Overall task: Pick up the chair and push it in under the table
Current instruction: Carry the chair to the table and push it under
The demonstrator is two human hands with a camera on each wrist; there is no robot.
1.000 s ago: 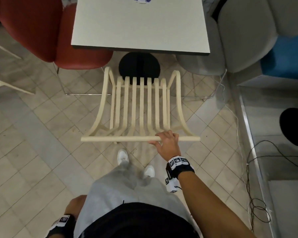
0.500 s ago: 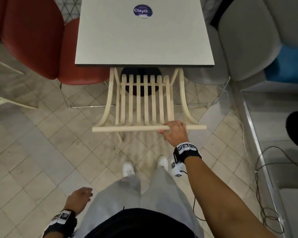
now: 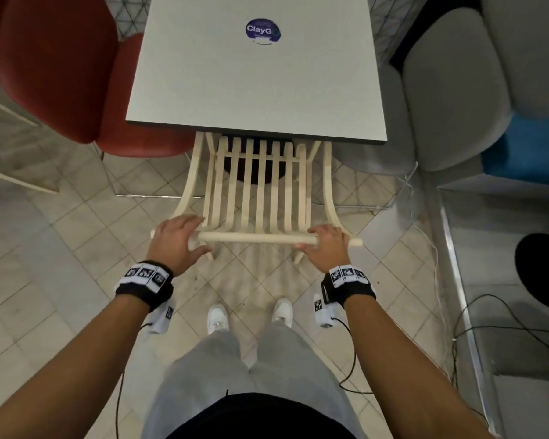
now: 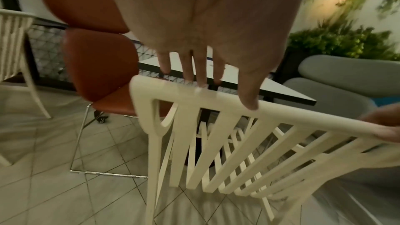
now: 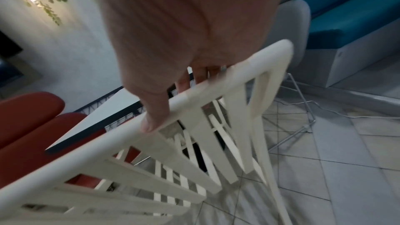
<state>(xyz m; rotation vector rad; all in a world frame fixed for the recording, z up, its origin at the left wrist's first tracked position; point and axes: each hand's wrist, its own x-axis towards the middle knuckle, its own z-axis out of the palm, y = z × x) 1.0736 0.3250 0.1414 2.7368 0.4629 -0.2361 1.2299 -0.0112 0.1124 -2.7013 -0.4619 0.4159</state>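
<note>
The cream slatted chair (image 3: 257, 238) faces the grey table (image 3: 257, 74), its seat front tucked under the table's near edge. My right hand (image 3: 325, 245) grips the right part of the top rail, with the fingers curled behind it and the thumb in front. In the right wrist view the right hand (image 5: 176, 101) wraps the chair (image 5: 259, 62) rail the same way. My left hand (image 3: 178, 240) lies on the rail's left end. The left wrist view shows the left hand (image 4: 225, 91) with straight fingers above the chair (image 4: 303, 119) rail and the thumb lying on it.
A red chair (image 3: 61, 74) stands left of the table and grey chairs (image 3: 457, 90) stand right of it, before a blue bench (image 3: 526, 144). The table's black base (image 3: 257, 169) shows behind the slats. Cables (image 3: 488, 312) lie on the floor at right.
The chair has slid forward until its seat front is under the table. My left hand rose from my side to the rail's left end. My right hand shifted toward the rail's right end.
</note>
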